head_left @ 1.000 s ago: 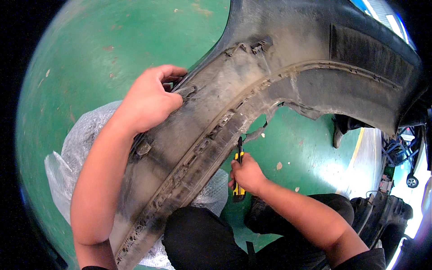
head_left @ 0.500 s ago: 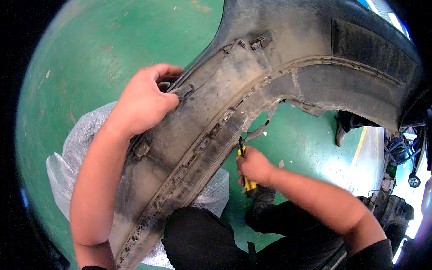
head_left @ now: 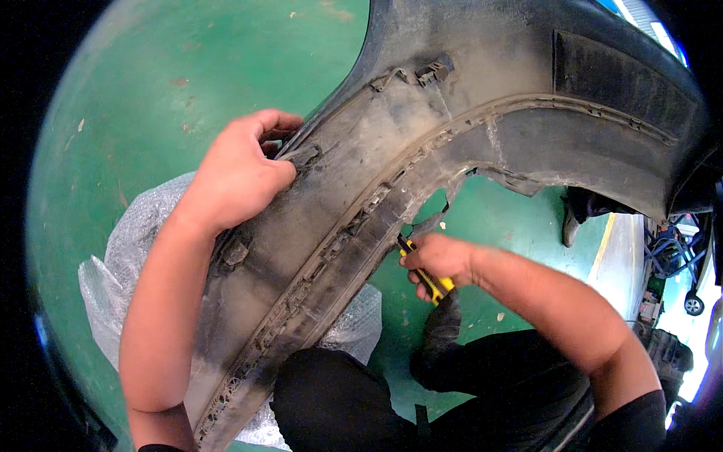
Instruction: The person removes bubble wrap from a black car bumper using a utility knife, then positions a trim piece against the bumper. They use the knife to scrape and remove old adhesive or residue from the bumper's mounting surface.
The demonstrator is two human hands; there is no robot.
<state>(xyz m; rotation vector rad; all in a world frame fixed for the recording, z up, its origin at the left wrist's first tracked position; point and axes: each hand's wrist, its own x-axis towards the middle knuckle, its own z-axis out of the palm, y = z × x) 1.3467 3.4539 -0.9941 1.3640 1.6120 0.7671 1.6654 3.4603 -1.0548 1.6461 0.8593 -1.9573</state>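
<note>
A large, dirty black car bumper (head_left: pixel 361 158) runs slantwise across the view, its inner side up. My left hand (head_left: pixel 245 166) is closed round its far edge, thumb on the inner face beside a small clip mount. In my right hand (head_left: pixel 440 260) is a yellow and black utility knife (head_left: pixel 435 286); its dark tip touches or nearly touches the bumper's near edge. Just beyond the tip, that edge is torn, with a ragged gap (head_left: pixel 433 202) showing green floor. Whether the blade is in the plastic I cannot tell.
Bubble wrap (head_left: pixel 147 226) lies beneath the bumper's left part. My black-clad knee (head_left: pixel 331 395) is close to its near edge. Another person's shoe (head_left: pixel 570 228) shows at the right, near a wheeled stand (head_left: pixel 674 252). The floor (head_left: pixel 203 60) is green with scuffs.
My right hand has moved slightly up and right, and the knife's handle has swung to the right, tilting more. The left hand keeps its hold on the bumper with little change.
</note>
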